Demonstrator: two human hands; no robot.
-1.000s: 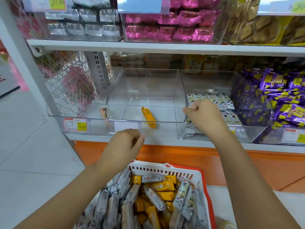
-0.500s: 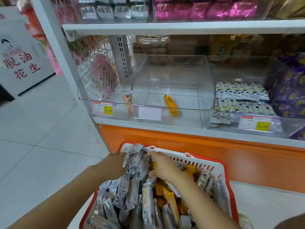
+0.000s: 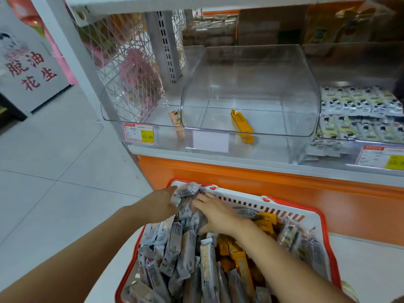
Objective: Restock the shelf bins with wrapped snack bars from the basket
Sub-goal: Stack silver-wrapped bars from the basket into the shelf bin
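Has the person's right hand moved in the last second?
Yes. The right hand dropped from beside the clear middle bin, above the orange shelf base, down into the basket, onto the silver-wrapped bars.

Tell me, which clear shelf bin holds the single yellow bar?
The middle bin, with one yellow bar on its floor. The left bin holds a pinkish bar; the right bin holds rows of pale bars.

White wire-mesh side panel (image 3: 122, 62); pink packets (image 3: 140, 73) behind it; grey perforated metal upright (image 3: 167, 47) right of it; white sign with red characters (image 3: 28, 68) left of it.
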